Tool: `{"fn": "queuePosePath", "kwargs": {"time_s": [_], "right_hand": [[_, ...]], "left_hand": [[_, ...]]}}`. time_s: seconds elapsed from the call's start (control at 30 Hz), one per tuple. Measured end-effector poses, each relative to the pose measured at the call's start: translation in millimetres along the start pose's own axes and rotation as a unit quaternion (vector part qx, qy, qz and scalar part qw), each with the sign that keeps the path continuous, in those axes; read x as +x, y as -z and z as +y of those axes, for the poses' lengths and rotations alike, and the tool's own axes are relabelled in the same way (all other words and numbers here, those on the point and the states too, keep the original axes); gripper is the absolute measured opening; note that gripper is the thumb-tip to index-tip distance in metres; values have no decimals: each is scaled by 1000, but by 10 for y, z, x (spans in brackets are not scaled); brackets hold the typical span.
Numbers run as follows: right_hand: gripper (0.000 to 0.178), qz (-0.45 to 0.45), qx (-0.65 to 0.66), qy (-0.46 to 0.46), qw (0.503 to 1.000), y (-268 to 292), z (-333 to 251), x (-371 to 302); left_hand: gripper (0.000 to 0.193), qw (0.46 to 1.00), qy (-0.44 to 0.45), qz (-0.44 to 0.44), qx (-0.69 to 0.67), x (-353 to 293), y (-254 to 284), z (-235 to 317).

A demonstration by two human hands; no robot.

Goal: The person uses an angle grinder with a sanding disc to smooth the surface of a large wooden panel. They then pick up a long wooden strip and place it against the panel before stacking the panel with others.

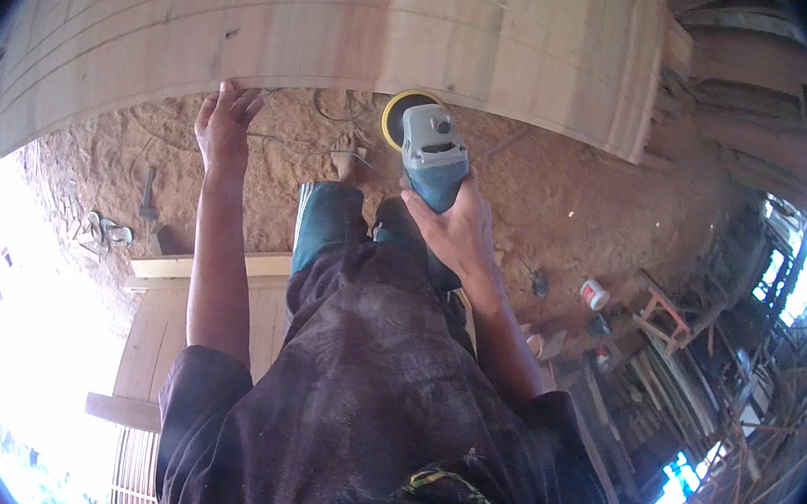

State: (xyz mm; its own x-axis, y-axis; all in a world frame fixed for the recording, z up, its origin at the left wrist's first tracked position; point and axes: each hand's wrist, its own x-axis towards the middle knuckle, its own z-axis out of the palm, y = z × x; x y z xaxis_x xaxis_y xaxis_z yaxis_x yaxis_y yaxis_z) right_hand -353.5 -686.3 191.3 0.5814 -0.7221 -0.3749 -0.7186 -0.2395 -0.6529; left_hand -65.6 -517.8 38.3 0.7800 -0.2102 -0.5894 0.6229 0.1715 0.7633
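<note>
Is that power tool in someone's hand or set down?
In hand: the right hand grips the blue end of the power tool. Whether it is running, I cannot tell.

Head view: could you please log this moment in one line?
right hand: holding power sander | left hand: at wooden panel edge | disc: at same edge, contact unclear

No writing or numbers can be read here.

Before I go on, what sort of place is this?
Probably a rough woodworking shop with a dirt floor: the right hand holds a power tool with a round disc, beside a large wooden panel.
</note>
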Motion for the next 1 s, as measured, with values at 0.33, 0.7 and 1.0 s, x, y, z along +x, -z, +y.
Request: {"fn": "queuePosePath", "kwargs": {"time_s": [0.33, 0.7, 1.0], "right_hand": [[63, 23, -8, -74, 997, 186, 152, -2], [60, 88, -35, -54, 994, 600, 473, -4], [57, 88, -42, -118, 988, 916, 726, 29]], "left_hand": [[34, 1000, -12, -17, 3, -9, -3, 43], [45, 997, -42, -39, 47, 46, 16, -2], [45, 999, -31, 17, 1, -55, -134, 49]]}}
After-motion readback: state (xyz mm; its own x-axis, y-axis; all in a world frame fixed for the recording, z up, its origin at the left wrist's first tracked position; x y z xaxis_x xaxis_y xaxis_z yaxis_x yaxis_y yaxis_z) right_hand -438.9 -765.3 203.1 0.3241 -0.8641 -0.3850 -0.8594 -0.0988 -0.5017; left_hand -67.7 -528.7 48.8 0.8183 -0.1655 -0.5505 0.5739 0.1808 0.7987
